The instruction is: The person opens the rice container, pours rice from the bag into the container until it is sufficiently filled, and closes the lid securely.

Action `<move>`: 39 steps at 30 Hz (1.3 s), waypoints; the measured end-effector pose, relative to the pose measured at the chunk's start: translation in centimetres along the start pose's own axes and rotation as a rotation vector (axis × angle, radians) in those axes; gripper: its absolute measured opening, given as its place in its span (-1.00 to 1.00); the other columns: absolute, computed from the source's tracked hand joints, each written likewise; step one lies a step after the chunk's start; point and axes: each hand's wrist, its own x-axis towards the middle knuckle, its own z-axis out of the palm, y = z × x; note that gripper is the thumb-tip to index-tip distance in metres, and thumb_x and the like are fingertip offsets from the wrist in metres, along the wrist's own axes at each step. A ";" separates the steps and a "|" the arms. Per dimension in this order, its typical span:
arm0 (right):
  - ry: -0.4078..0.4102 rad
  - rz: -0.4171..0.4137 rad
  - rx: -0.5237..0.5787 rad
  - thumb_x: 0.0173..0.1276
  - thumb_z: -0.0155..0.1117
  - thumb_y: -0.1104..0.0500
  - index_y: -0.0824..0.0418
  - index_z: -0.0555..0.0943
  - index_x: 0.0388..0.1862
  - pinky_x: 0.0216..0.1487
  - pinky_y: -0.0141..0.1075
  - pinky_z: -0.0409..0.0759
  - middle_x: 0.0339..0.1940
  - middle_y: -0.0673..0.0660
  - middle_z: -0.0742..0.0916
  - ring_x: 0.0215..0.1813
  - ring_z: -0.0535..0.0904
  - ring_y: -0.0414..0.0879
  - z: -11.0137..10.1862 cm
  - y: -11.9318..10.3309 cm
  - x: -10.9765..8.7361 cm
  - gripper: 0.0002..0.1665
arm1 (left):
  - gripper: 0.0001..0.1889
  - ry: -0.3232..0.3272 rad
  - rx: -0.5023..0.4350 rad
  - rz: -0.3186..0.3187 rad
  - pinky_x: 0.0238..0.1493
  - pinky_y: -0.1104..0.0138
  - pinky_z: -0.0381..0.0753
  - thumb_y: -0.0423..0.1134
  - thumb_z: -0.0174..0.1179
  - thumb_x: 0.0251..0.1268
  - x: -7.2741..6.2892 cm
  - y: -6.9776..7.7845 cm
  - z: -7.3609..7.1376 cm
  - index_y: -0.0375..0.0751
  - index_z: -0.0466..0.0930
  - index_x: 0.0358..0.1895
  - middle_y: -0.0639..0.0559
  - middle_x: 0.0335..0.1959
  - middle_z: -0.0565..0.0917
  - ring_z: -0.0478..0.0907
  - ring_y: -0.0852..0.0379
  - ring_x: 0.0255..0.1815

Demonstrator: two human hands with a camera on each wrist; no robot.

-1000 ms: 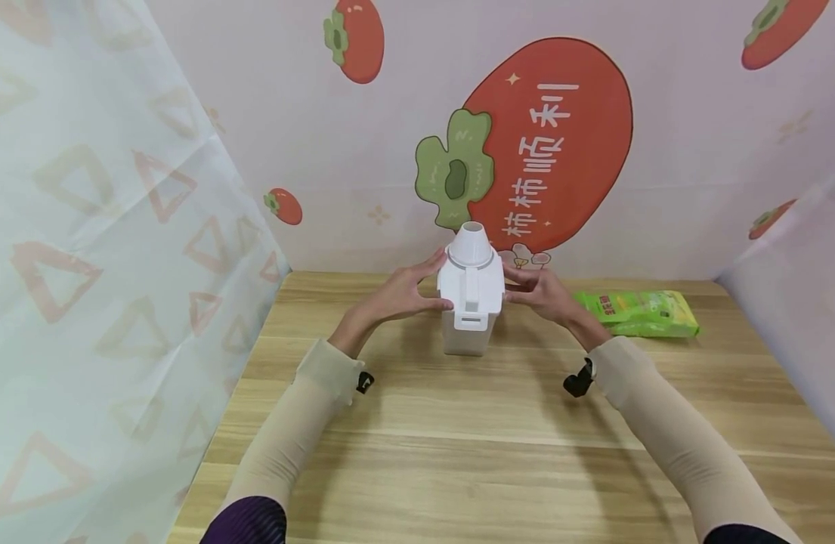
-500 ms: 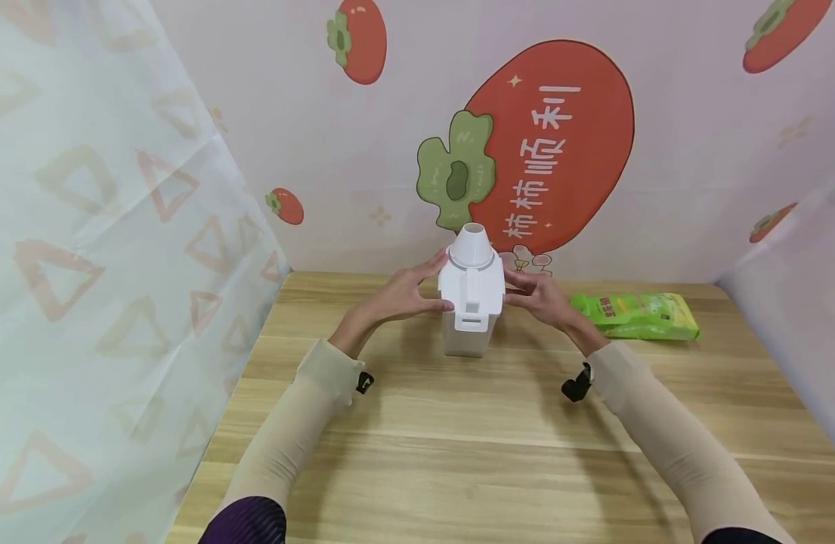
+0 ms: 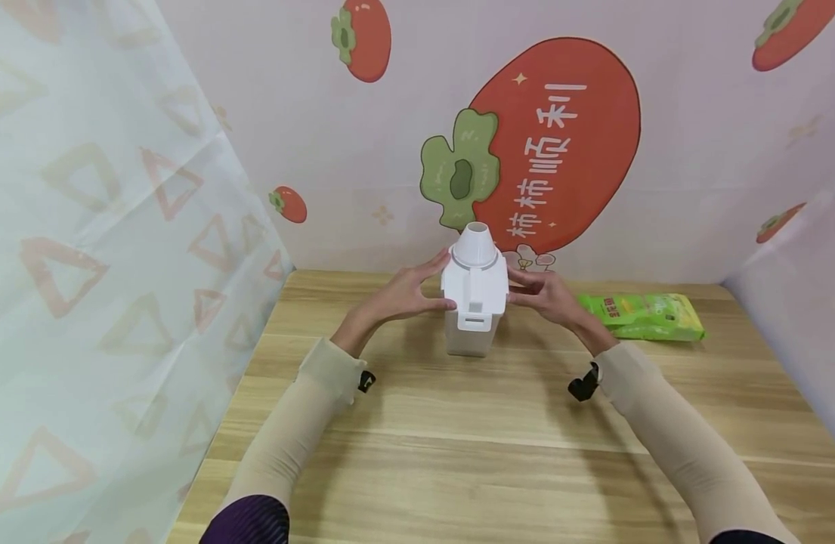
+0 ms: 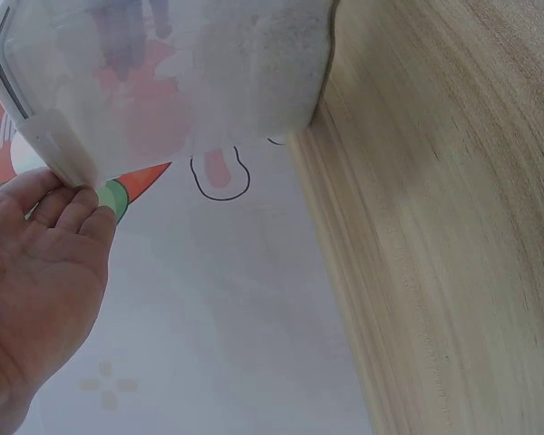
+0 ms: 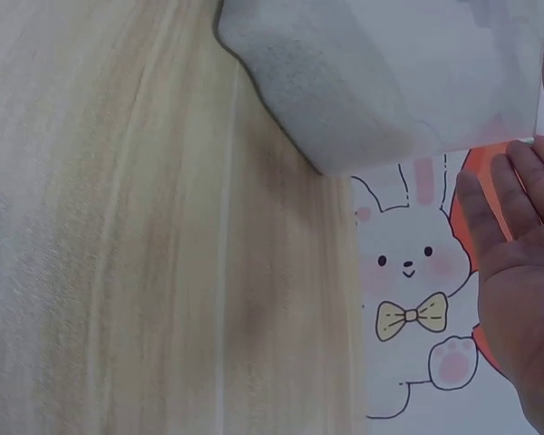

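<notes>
A translucent storage container (image 3: pixel 468 336) stands upright on the wooden table near the back wall. Whitish grains or powder show through its lower part in both wrist views. On top is a white lid (image 3: pixel 473 291) with a cone-shaped cap (image 3: pixel 474 247) and a slotted front tab. My left hand (image 3: pixel 400 293) grips the lid's left edge, thumb at the front corner and fingers farther back; the left wrist view shows the fingertips curled against the rim. My right hand (image 3: pixel 546 296) holds the opposite edge between thumb and fingers, several fingers lying partly behind the container.
A green and yellow plastic packet (image 3: pixel 644 316) lies on the table (image 3: pixel 451 453) to the right, behind my right wrist. A patterned backdrop (image 3: pixel 363 151) rises at the table's back edge, and similar sheets hang along both sides. Black wrist cameras (image 3: pixel 583 383) sit at my cuffs.
</notes>
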 end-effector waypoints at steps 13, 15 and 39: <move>0.042 0.048 -0.034 0.40 0.37 0.50 0.47 0.42 0.48 0.13 -0.34 0.71 0.50 0.43 0.45 0.22 0.67 -0.32 0.3 -0.2 0.3 -0.32 | 0.07 -0.002 -0.004 0.005 0.69 0.11 0.13 0.08 0.47 0.34 0.1 -0.1 0.1 -0.11 -0.02 0.73 -0.09 0.76 0.00 0.05 -0.03 0.72; 0.049 0.053 -0.043 0.40 0.37 0.51 0.45 0.42 0.48 0.13 -0.34 0.71 0.50 0.42 0.46 0.22 0.67 -0.33 0.3 -0.2 0.3 -0.31 | 0.07 -0.004 -0.002 0.005 0.69 0.11 0.12 0.08 0.47 0.34 0.1 -0.1 0.1 -0.11 -0.02 0.73 -0.09 0.76 -0.01 0.05 -0.03 0.73; 0.184 0.125 -0.385 0.57 0.36 0.05 0.26 0.56 0.49 0.20 -0.21 0.68 0.40 0.30 0.67 0.36 0.65 0.24 0.1 -4.4 -1.0 -0.39 | -0.04 -0.008 -0.019 -0.004 0.70 0.10 0.08 0.09 0.36 0.46 0.0 -0.3 -0.1 -0.07 0.01 0.73 -0.04 0.77 -0.01 0.01 -0.01 0.74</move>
